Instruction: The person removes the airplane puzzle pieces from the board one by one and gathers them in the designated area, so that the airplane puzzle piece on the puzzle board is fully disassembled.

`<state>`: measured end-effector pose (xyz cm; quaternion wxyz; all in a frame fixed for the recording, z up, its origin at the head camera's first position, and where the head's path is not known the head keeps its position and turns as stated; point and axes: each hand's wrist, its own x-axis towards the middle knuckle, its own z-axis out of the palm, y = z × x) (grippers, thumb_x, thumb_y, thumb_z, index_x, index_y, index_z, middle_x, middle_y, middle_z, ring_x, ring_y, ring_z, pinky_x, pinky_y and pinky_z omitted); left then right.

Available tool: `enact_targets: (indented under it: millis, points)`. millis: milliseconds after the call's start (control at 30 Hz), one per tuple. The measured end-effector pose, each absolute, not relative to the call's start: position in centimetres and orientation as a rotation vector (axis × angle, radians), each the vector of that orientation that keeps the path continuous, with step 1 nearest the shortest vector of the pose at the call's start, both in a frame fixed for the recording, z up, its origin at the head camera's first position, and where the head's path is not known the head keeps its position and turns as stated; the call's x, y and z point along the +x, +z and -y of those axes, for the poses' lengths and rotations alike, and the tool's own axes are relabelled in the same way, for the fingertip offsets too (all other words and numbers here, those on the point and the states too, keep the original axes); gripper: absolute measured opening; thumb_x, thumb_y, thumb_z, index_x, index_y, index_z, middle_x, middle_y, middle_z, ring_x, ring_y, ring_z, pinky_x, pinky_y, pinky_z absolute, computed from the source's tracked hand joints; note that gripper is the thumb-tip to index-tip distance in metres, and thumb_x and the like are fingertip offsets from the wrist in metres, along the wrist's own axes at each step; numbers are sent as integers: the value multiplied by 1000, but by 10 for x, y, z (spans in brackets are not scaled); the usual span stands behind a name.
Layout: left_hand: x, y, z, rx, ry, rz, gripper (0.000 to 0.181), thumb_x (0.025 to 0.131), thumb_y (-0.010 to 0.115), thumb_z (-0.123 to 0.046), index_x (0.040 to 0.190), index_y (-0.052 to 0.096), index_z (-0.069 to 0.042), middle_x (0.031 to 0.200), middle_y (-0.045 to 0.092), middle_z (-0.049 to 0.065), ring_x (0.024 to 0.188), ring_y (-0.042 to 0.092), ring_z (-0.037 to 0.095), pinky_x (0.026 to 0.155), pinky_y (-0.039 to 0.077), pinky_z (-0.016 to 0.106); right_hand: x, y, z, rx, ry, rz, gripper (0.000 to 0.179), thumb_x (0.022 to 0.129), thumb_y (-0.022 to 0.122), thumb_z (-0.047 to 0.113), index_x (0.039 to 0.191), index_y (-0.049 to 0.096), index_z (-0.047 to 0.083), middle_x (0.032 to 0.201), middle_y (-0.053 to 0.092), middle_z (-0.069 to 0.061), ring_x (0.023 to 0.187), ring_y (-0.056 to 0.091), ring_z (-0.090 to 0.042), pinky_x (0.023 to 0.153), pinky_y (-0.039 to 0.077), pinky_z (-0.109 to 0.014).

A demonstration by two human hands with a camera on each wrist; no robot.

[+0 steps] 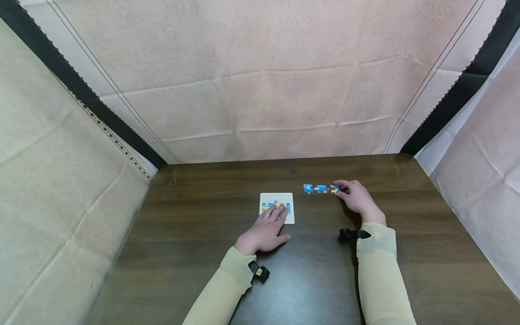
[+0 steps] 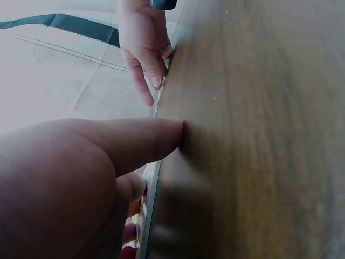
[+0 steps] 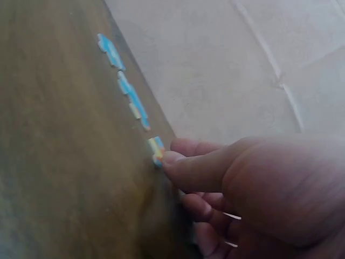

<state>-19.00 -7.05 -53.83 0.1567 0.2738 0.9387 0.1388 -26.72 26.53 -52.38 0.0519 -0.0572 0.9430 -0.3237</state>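
A small white-framed puzzle board (image 1: 276, 196) lies on the table, with blue and yellow picture parts in its middle. My left hand (image 1: 265, 231) rests on the board's lower part, fingers stretched out, and hides some of the picture. Right of the board, three jigsaw pieces lie in a row: a blue piece (image 1: 308, 188) at the left, another blue piece (image 1: 322, 188) in the middle, and a blue-and-yellow piece (image 3: 155, 145) at the right end. With thumb and forefinger, my right hand (image 1: 357, 197) pinches that last piece at its edge.
The dark wooden table (image 1: 195, 234) ends just behind the row of pieces. Pale patterned cloth (image 1: 264, 90) hangs behind it and at both sides. Each wrist wears a black strapped camera (image 1: 349, 234).
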Motion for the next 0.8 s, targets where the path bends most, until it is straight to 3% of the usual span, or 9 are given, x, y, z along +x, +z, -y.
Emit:
enact_targets:
  millis: [433, 667, 800]
  points:
    - [-189, -531, 70, 788, 372, -2702, 81, 109, 57, -47, 172, 21, -11, 179, 12, 7, 164, 8, 31, 130, 17, 53, -265, -511, -263, -255, -1050, -2891, 40, 110, 59, 11, 150, 59, 2, 145, 52, -30, 129, 54, -48, 110, 42, -67]
    - [-195, -540, 73, 776, 424, -2673, 82, 108, 58, -50, 173, 21, -14, 180, 8, 4, 165, 3, 29, 130, 14, 54, -264, -499, -221, -438, -1171, -2806, 35, 110, 61, 14, 144, 66, 10, 137, 66, -16, 120, 62, -36, 102, 52, -59]
    - [-195, -536, 75, 800, 421, -2669, 81, 109, 57, -50, 172, 22, -14, 180, 9, 4, 165, 3, 29, 130, 14, 52, -262, -504, -189, -588, -1113, -2683, 34, 110, 64, 21, 142, 69, 12, 131, 72, -9, 120, 66, -30, 105, 52, -56]
